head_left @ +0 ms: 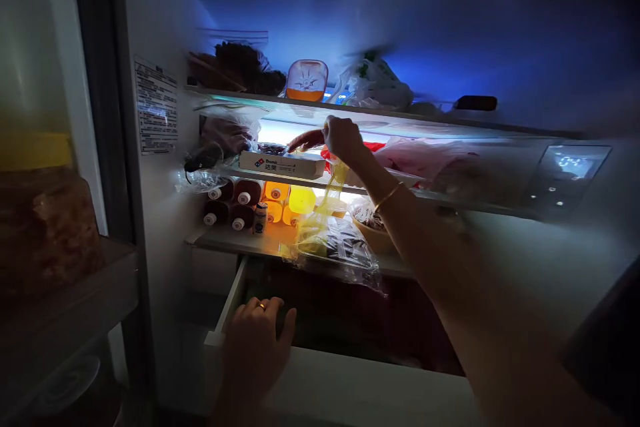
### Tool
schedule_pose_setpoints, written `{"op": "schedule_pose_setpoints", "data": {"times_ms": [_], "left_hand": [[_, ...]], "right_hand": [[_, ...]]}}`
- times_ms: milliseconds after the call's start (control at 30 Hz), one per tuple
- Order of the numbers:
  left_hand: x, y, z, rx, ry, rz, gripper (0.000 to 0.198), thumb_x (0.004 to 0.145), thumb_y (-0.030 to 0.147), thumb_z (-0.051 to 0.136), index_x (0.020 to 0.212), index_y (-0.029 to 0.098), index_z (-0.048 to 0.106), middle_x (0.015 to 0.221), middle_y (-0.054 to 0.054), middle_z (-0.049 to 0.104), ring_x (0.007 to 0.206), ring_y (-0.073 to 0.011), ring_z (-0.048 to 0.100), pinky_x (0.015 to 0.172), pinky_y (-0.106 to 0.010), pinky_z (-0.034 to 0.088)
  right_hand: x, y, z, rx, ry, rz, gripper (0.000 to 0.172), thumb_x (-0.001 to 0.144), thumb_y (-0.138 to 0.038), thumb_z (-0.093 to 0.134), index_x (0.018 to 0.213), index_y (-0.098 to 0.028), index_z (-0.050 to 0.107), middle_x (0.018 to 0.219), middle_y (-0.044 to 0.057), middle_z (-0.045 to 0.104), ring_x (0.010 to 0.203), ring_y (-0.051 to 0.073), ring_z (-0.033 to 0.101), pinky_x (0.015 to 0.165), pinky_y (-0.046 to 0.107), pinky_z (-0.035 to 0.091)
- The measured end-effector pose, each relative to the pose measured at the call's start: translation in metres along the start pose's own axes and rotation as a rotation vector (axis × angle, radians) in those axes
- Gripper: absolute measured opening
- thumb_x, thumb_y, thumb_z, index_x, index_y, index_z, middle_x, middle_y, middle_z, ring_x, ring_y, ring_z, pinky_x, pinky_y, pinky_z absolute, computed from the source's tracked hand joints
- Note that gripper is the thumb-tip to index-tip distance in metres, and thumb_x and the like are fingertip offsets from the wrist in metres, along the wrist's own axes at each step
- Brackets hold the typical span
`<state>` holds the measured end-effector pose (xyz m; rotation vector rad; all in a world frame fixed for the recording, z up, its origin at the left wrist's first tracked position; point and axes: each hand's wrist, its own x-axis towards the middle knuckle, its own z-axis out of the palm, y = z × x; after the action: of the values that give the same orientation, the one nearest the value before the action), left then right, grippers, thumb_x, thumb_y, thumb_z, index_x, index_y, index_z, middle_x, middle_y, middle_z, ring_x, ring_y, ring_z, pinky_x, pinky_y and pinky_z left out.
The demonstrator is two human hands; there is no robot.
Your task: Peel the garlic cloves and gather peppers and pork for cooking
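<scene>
My right hand (343,139) is raised to the middle shelf of a fridge, its fingers closed on the top of a yellow see-through plastic bag (327,203). The bag hangs over the shelf edge, stretched long, and its lower part reaches a clear-wrapped package (345,240) on the shelf below. What the bag contains, I cannot make out. Beside that hand lies a white pizza box (283,165) with something dark on it. My left hand (260,337), a ring on one finger, is over the pulled-out drawer (345,363) near its left side, fingers apart and holding nothing.
Several dark-filled bottles (243,197) and orange-filled bottles (276,191) lie with their caps forward on the lower shelf. A small bottle (260,218) stands before them. Above are a container with orange contents (307,80) and bagged greens (380,83). Door bins (70,293) flank the left.
</scene>
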<state>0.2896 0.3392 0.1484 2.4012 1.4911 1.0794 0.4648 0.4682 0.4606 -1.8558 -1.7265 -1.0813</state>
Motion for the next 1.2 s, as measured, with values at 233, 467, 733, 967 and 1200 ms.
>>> {"op": "schedule_pose_setpoints", "data": {"times_ms": [233,467,733,967,1200], "left_hand": [[-0.002,-0.003,0.000,-0.048,0.011,0.000,0.041,0.098,0.041,0.038,0.104,0.018,0.072,0.095,-0.011,0.074,0.089,-0.0284,0.067,0.079,-0.042,0.049],[0.000,0.005,-0.010,-0.845,0.069,0.002,0.051,0.092,0.059,0.046,0.124,0.023,0.062,0.127,-0.011,0.066,0.112,-0.0273,0.062,0.094,-0.042,0.049],[-0.033,0.094,-0.026,-1.865,-0.275,-0.102,0.080,0.071,0.077,0.064,0.130,0.024,0.057,0.127,-0.010,0.067,0.118,-0.0334,0.063,0.093,-0.043,0.055],[-0.110,0.119,0.002,-1.909,-0.373,-0.507,0.051,0.065,0.038,0.081,0.110,0.018,0.067,0.103,-0.005,0.076,0.102,-0.0283,0.070,0.090,-0.038,0.057],[-0.196,0.138,0.041,-1.763,-0.363,-0.868,0.032,0.064,0.025,0.080,0.091,0.016,0.064,0.078,0.000,0.074,0.070,-0.0162,0.071,0.068,-0.025,0.055]], "right_hand": [[-0.068,0.019,-0.042,-0.036,0.155,-0.014,0.042,0.100,-0.029,0.029,0.122,-0.011,0.062,0.111,0.018,0.068,0.105,0.030,0.061,0.093,0.044,0.046],[-0.211,0.031,-0.069,0.114,0.489,-0.033,0.037,0.099,-0.038,0.041,0.133,-0.032,0.056,0.133,0.008,0.062,0.128,0.026,0.054,0.109,0.048,0.043],[-0.425,0.006,-0.076,0.593,0.287,0.486,0.045,0.075,-0.044,0.070,0.110,-0.069,0.057,0.125,-0.003,0.065,0.114,0.033,0.064,0.094,0.061,0.051],[-0.551,-0.021,-0.079,1.094,0.139,0.900,0.013,0.066,-0.040,0.078,0.069,-0.049,0.070,0.112,0.001,0.070,0.101,0.034,0.069,0.073,0.055,0.058],[-0.645,-0.020,-0.115,1.505,-0.164,1.239,0.027,0.082,-0.045,0.069,0.108,-0.040,0.069,0.125,0.004,0.068,0.110,0.024,0.069,0.087,0.037,0.059]]}}
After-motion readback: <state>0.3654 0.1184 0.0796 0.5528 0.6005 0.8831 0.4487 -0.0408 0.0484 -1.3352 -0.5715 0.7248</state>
